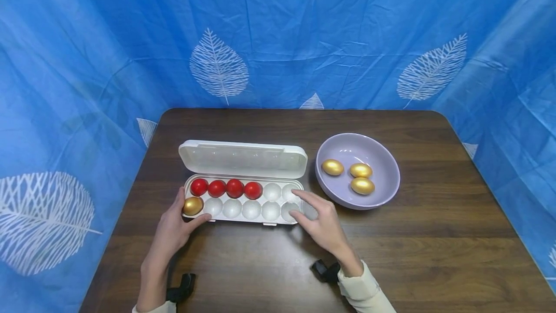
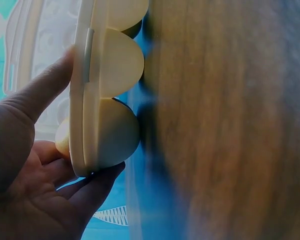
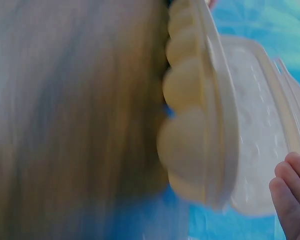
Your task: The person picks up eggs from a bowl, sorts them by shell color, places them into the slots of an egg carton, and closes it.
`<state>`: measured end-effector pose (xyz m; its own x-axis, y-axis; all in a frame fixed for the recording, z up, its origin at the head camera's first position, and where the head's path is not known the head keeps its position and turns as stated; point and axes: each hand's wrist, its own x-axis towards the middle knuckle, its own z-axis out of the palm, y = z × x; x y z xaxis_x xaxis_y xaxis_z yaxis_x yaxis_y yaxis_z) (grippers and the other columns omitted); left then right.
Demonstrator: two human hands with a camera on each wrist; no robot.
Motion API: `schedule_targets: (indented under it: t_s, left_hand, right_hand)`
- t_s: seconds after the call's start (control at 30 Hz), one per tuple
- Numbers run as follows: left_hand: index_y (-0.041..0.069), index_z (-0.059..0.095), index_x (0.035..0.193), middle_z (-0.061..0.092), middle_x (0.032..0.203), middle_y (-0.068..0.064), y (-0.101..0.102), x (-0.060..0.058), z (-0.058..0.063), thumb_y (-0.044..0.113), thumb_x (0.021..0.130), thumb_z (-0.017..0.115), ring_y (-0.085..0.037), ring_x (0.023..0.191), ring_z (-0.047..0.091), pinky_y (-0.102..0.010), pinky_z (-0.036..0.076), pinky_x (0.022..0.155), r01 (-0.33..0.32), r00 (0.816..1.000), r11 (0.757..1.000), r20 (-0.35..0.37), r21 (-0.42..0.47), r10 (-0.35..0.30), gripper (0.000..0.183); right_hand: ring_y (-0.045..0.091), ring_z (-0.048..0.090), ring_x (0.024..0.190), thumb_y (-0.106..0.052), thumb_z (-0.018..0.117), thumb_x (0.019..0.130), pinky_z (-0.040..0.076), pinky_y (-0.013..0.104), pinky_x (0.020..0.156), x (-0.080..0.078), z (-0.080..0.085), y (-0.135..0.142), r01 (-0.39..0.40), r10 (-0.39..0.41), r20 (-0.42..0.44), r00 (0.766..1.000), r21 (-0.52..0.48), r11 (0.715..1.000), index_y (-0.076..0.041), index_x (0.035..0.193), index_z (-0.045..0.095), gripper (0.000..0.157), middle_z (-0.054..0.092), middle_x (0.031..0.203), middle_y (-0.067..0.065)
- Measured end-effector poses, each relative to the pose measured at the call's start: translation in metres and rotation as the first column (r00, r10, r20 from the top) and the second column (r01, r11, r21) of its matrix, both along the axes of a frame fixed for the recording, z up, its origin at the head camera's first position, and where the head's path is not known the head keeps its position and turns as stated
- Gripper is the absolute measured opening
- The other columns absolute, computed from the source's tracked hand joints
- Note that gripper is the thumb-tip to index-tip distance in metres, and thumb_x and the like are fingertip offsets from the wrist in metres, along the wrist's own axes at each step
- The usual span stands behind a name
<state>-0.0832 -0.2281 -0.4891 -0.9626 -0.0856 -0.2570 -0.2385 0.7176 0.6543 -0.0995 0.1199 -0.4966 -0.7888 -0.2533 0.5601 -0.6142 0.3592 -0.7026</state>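
Observation:
A white egg carton (image 1: pixel 251 209) lies on the table with its lid (image 1: pixel 243 161) raised at the back. Several red eggs (image 1: pixel 235 188) fill the left part of its back row. One gold egg (image 1: pixel 193 206) sits in the front left cup. My left hand (image 1: pixel 171 228) grips the carton's left end, thumb (image 2: pixel 52 82) on the front rim and fingers (image 2: pixel 97 187) round the end. Over the right end, my right hand (image 1: pixel 323 223) hovers with thumb and fingers spread, holding nothing; in the right wrist view its fingers (image 3: pixel 290 192) are apart from the carton.
A light purple bowl (image 1: pixel 388 177) stands right of the carton with three gold eggs (image 1: pixel 362 186) inside. The brown wooden table (image 1: pixel 434 235) meets a blue leaf-print curtain (image 1: pixel 339 62) at the back and sides.

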Motion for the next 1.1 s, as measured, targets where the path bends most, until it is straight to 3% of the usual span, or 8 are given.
schedule_targets:
  t_s: [0.17,0.27,0.4,0.53,0.67,0.77,0.93,1.1]
  left_hand:
    - [-0.001,0.001,0.156,0.011,0.16,-0.028,-0.001,0.0,-0.002,0.049,0.083,0.076,-0.047,0.144,0.016,-0.061,0.024,0.111,-0.005,1.0,1.0,-0.003,0.004,0.005,0.116]
    - [-0.001,0.001,0.156,0.011,0.16,-0.028,-0.001,0.0,-0.002,0.05,0.083,0.076,-0.047,0.144,0.016,-0.061,0.023,0.111,-0.005,1.0,1.0,-0.004,0.004,0.005,0.116]
    - [-0.001,0.001,0.156,0.012,0.159,-0.028,-0.001,0.001,-0.002,0.049,0.083,0.076,-0.048,0.144,0.017,-0.062,0.024,0.111,-0.002,1.0,1.0,-0.006,-0.001,0.002,0.116]
    - [-0.002,0.002,0.156,0.013,0.159,-0.028,0.0,0.001,-0.003,0.049,0.083,0.076,-0.048,0.144,0.018,-0.062,0.025,0.11,0.004,1.0,1.0,-0.012,-0.009,-0.004,0.115]
    - [-0.002,0.003,0.156,0.013,0.159,-0.028,0.0,0.0,-0.003,0.049,0.083,0.076,-0.048,0.144,0.018,-0.061,0.026,0.11,0.009,1.0,1.0,-0.013,-0.013,-0.009,0.115]
    - [-0.002,0.002,0.156,0.013,0.159,-0.028,0.001,-0.001,-0.002,0.048,0.084,0.076,-0.048,0.144,0.018,-0.062,0.026,0.11,0.008,1.0,1.0,-0.013,-0.006,-0.008,0.115]
    - [-0.002,0.002,0.156,0.012,0.159,-0.028,0.0,-0.001,-0.001,0.048,0.084,0.076,-0.047,0.144,0.017,-0.061,0.026,0.11,0.008,1.0,1.0,-0.02,-0.004,-0.008,0.114]
    - [-0.002,0.002,0.156,0.011,0.16,-0.028,-0.001,0.0,-0.001,0.049,0.083,0.076,-0.047,0.144,0.016,-0.06,0.025,0.111,0.004,1.0,1.0,-0.023,-0.007,-0.004,0.115]
  right_hand:
    - [0.039,0.066,0.104,0.012,0.082,0.068,0.042,0.017,0.101,-0.001,0.006,0.024,0.099,-0.099,-0.002,0.995,-0.032,0.995,0.008,0.114,0.068,0.049,0.07,0.111,0.021]
    - [0.037,0.066,0.103,0.014,0.082,0.067,0.042,0.015,0.099,-0.002,0.011,0.039,0.139,-0.138,0.019,0.99,-0.033,0.99,0.009,0.113,0.068,0.048,0.07,0.109,0.023]
    - [0.031,0.067,0.102,0.009,0.083,0.071,0.043,0.013,0.095,-0.005,0.018,0.06,0.204,-0.204,0.046,0.978,0.015,0.979,0.007,0.113,0.069,0.044,0.071,0.109,0.019]
    - [0.034,0.069,0.098,0.002,0.085,0.073,0.044,0.011,0.09,-0.007,0.024,0.08,0.3,-0.308,0.065,0.949,0.11,0.948,0.004,0.112,0.071,0.042,0.071,0.109,0.017]
    - [0.039,0.069,0.096,-0.002,0.085,0.074,0.052,0.034,0.086,-0.011,0.028,0.095,0.383,-0.405,0.073,0.911,0.216,0.898,0.003,0.111,0.071,0.041,0.072,0.107,0.019]
    - [0.044,0.067,0.095,-0.006,0.084,0.075,0.05,0.054,0.079,-0.017,0.031,0.101,0.412,-0.453,0.069,0.889,0.313,0.856,0.005,0.111,0.07,0.039,0.071,0.104,0.024]
    - [0.05,0.064,0.091,-0.01,0.08,0.079,0.046,0.06,0.078,-0.031,0.036,0.106,0.399,-0.505,0.117,0.855,0.473,0.786,0.01,0.114,0.067,0.042,0.068,0.103,0.031]
    - [0.05,0.063,0.087,-0.01,0.078,0.081,0.045,0.06,0.075,-0.04,0.032,0.106,0.372,-0.52,0.164,0.838,0.525,0.766,0.011,0.116,0.065,0.043,0.067,0.103,0.033]
